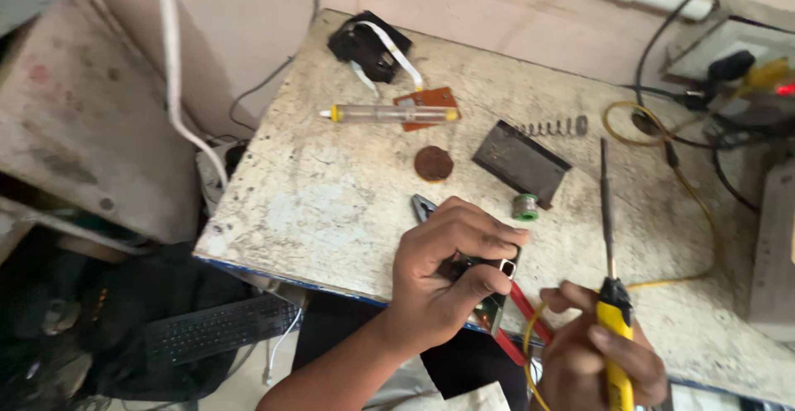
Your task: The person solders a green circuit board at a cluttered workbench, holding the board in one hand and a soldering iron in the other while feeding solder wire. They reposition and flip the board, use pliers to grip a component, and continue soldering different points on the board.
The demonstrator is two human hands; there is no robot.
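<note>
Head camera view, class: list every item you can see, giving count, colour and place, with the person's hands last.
Worktable: one, stained white, centre.
Desoldering pump: one, clear with yellow ends, table rear.
Orange board: one, behind the pump.
Brown disc: one, table middle.
Dark plate: one, grey, right of the disc.
Spring: one, metal, behind the plate.
Solder spool: one, green, beside the plate.
Keyboard: one, black, below the table.
Circuit board: one, green, under the left hand.
Soldering iron: one, yellow handle, right hand.
Left hand: grips the circuit board.
Right hand: holds the soldering iron.
</note>
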